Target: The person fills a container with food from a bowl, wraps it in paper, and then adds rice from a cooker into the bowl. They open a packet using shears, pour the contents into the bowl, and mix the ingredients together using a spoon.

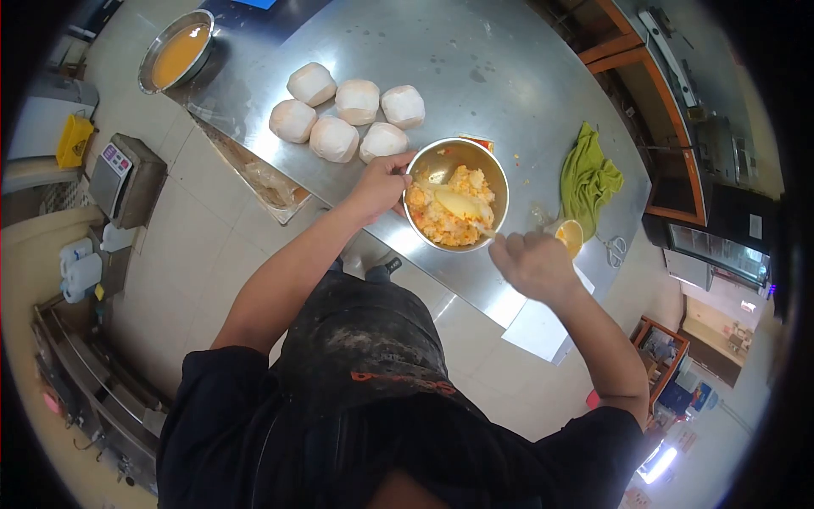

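Observation:
A steel bowl [485,161] filled with orange and yellow mash [441,222] stands near the front edge of a steel table [475,68]. My left hand [379,185] grips the bowl's left rim. My right hand [532,263] is closed on the handle of a pale spoon [458,204] whose blade lies in the mash. Several peeled white coconuts [348,114] sit in a cluster just beyond the bowl to the left.
A green cloth [588,178] lies right of the bowl, with a small orange cup [571,234] and scissors [614,249] near it. A second steel bowl [175,51] of orange liquid sits at the table's far left corner. A scale [119,174] stands on the floor side.

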{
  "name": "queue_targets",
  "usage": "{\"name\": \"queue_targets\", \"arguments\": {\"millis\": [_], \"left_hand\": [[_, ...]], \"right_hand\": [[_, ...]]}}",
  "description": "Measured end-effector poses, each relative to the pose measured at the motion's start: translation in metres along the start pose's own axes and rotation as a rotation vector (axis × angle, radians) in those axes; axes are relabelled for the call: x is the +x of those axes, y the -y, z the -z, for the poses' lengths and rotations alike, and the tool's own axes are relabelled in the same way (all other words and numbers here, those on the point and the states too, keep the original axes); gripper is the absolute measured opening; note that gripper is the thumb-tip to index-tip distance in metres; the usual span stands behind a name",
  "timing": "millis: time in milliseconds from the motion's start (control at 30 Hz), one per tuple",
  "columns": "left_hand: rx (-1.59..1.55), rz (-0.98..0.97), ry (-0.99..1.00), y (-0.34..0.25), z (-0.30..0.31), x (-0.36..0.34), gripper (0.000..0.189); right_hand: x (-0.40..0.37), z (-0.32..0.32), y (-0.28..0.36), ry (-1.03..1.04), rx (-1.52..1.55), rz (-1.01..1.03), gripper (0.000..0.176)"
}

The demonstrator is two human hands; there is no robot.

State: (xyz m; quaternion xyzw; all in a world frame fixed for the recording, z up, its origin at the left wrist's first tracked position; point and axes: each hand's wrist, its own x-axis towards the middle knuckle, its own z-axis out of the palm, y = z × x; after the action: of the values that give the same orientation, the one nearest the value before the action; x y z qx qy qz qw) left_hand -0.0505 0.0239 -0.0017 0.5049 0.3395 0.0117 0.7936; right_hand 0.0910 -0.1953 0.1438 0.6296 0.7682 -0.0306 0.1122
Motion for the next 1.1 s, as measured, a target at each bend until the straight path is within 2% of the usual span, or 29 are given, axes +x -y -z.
{"name": "queue_targets", "arguments": {"millis": [233, 400, 467, 500, 600, 633, 700, 767, 867, 967, 1067, 1100], "left_hand": [[-0.084, -0.018, -0.031, -0.001, -0.011, -0.012, 0.046], [-0.115, -0.018, 0.011, 0.009, -0.014, -0.016, 0.050], [-0.123, -0.019, -0.006, 0.011, -0.015, -0.018, 0.053], [-0.129, -0.017, -0.018, 0.013, -0.015, -0.021, 0.055], [-0.164, -0.019, 0.000, 0.008, -0.017, -0.030, 0.058], [-0.168, -0.021, -0.007, 0.007, -0.019, -0.032, 0.059], [-0.172, -0.023, -0.020, 0.005, -0.023, -0.036, 0.059], [-0.144, -0.050, -0.055, 0.011, -0.030, -0.038, 0.061], [-0.165, -0.068, -0.116, 0.015, -0.035, -0.035, 0.064], [-0.183, -0.085, -0.136, 0.018, -0.037, -0.031, 0.068], [-0.175, -0.084, -0.166, 0.021, -0.043, -0.037, 0.073], [-0.165, -0.085, -0.171, 0.021, -0.047, -0.038, 0.075]], "right_hand": [[-0.009, 0.012, 0.041, 0.100, -0.016, -0.169, 0.007], [0.016, -0.029, 0.039, 0.077, 0.151, -0.371, 0.003], [0.022, -0.006, 0.028, 0.089, 0.107, -0.446, 0.004], [0.020, 0.016, 0.030, 0.031, 0.130, -0.507, 0.006], [0.017, 0.064, 0.059, 0.102, 0.133, -0.726, 0.008], [0.021, 0.058, 0.073, 0.139, 0.206, -0.768, 0.009], [0.040, 0.007, 0.091, 0.127, 0.325, -0.765, 0.007], [0.053, -0.045, 0.093, 0.115, 0.320, -0.802, 0.010], [0.062, -0.046, 0.068, 0.077, 0.288, -0.799, 0.010], [0.045, 0.023, 0.056, 0.082, 0.238, -0.892, 0.011], [0.052, 0.005, 0.058, -0.067, 0.239, -0.986, 0.013], [0.062, -0.028, 0.057, -0.063, 0.250, -0.985, 0.013]]}}
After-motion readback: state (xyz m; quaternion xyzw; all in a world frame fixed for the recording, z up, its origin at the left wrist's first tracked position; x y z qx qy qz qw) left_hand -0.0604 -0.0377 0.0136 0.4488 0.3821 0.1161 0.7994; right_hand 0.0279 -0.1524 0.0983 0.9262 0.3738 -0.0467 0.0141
